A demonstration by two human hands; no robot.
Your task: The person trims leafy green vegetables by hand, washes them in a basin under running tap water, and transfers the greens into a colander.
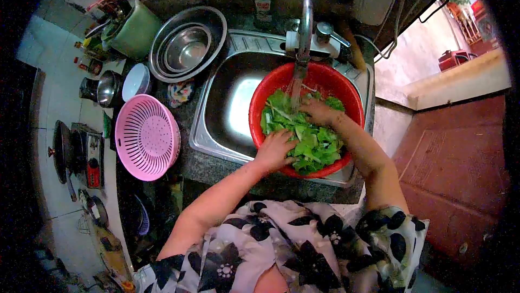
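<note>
A red plastic basin (355,103) holds leafy greens (311,141) and sits over the right part of the sink. Water runs from the metal faucet (307,22) down onto the leaves. My left hand (276,149) lies on the near left side of the greens with its fingers spread. On the far right side, my right hand (322,112) reaches in among the leaves below the faucet. Its fingers look stretched out, though the tips are partly hidden by leaves and water.
The steel sink (216,151) extends left of the basin. A pink colander (149,137), a white bowl (136,81) and nested steel bowls (188,43) stand on the left counter. Behind the sink is a bottle (263,3). A gas stove (93,160) is farther left.
</note>
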